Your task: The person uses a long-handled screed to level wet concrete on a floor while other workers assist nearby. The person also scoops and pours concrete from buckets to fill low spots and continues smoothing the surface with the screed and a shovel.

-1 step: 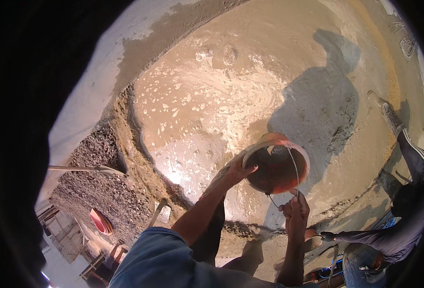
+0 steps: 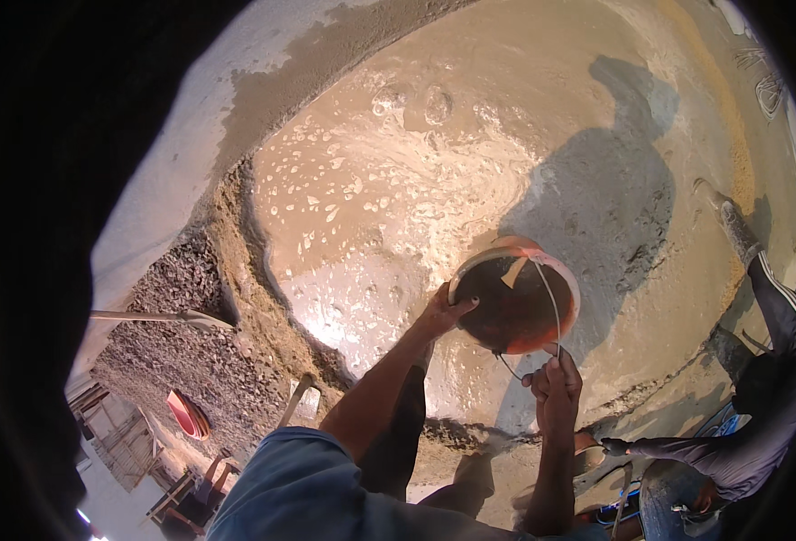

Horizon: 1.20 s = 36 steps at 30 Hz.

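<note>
Bucket point(image 2: 515, 307) in left grip point(image 2: 447, 312), handle point(image 2: 555, 304) in right point(image 2: 556, 386)

Short, loose blue-grey sleeve point(image 2: 299, 482)

Here's your bare left hand point(image 2: 445, 311), reaching well forward, its thumb point(image 2: 467, 305) pointing right, the other fingers mostly hidden. Your bare left forearm point(image 2: 382, 380) slants up from the lower left, out of a blue fabric sleeve point(image 2: 281, 478) ending well short of the wrist. And your bare right hand point(image 2: 557, 386), lower, fingers curled in, bare right forearm point(image 2: 554, 473) nearly upright beneath it!
</note>
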### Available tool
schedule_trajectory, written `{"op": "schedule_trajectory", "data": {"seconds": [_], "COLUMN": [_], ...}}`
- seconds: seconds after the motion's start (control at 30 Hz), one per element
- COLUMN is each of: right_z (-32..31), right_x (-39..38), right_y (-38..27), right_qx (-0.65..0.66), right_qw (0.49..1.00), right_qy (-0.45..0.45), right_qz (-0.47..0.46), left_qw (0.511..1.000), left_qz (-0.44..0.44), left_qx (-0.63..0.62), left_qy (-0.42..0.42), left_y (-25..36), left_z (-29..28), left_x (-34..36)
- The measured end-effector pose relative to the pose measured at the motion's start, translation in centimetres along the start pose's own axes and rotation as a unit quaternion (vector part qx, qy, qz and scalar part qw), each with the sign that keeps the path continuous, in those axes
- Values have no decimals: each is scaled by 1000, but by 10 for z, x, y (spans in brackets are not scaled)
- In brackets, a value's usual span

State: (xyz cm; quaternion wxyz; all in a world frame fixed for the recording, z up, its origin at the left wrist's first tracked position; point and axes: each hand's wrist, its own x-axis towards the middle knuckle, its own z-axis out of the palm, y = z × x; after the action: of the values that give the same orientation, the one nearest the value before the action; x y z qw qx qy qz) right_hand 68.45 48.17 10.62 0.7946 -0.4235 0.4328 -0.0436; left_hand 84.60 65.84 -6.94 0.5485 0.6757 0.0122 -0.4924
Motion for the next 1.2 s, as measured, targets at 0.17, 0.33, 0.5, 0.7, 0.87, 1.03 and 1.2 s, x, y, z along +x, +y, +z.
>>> {"op": "schedule_trajectory", "data": {"seconds": [0.17, 0.33, 0.5, 0.7, 0.87, 1.03, 1.2], "right_z": [112, 216, 292, 265, 254, 216, 192], "right_x": [198, 390, 525, 573, 553, 500, 489], "right_y": [0, 15, 78, 156, 164, 192, 164], "right_qx": [30, 112, 200, 240, 244, 242, 194], "right_qw": [991, 979, 966, 970, 969, 969, 977], "right_qy": [-120, -125, -118, -48, -20, 11, 72], "right_qz": [-48, -113, -110, -3, 26, 47, 51], "left_qw": [965, 761, 655, 664, 655, 599, 562], "left_qz": [190, 291, 247, 87, 172, 179, 191], "left_qx": [-13, 433, 607, 707, 700, 761, 787], "left_qy": [181, 386, 377, 228, 227, 172, 170], "left_y": [29, 211, 255, 235, 202, 179, 189], "left_z": [-167, -240, -295, -254, -301, -274, -245], "left_x": [136, 222, 302, 339, 356, 336, 323]}}
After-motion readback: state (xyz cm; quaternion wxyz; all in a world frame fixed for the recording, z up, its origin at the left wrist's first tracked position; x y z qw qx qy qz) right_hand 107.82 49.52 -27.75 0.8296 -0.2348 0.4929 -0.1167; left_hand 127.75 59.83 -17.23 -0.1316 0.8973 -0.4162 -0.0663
